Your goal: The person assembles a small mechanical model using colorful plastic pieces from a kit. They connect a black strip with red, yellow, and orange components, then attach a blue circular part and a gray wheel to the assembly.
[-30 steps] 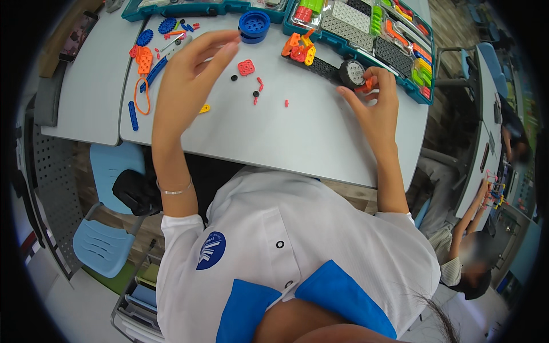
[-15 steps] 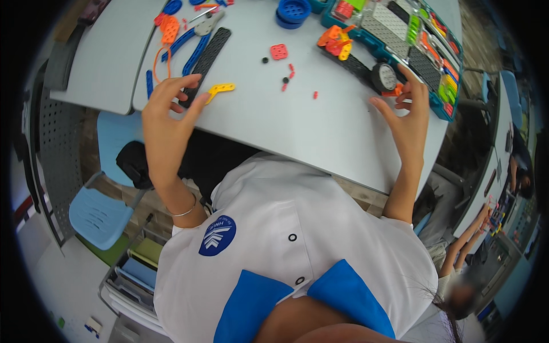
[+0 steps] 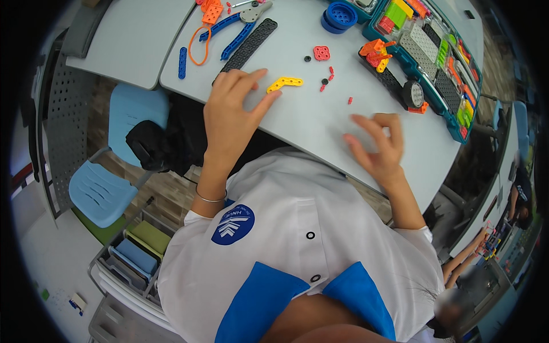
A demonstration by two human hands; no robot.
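Observation:
My left hand (image 3: 233,111) hovers over the table's near edge, fingers apart and holding nothing. Its thumb and index finger are close to a yellow angled beam (image 3: 285,84). Behind those fingers, a long black perforated beam (image 3: 251,46) is partly covered. Over the table to the right, my right hand (image 3: 378,150) is open, fingers curved and apart, slightly blurred. Beyond it lies an assembly with a black wheel (image 3: 413,94) and orange and yellow connectors (image 3: 377,54). A red square plate (image 3: 322,53), a black bushing (image 3: 307,58) and small red pins (image 3: 331,71) lie between the hands.
A teal parts case (image 3: 405,56) full of colourful pieces stands at the far right. Blue-handled pliers (image 3: 237,43), an orange band (image 3: 200,48), a blue strip (image 3: 182,63) and blue wheels (image 3: 341,16) are on the table (image 3: 303,120). Light-blue chairs (image 3: 103,197) stand left.
My right hand has drawn back from the wheeled assembly toward the table's near edge. My left hand stays by the black and yellow beams. The whole view has shifted, moving the table rightward.

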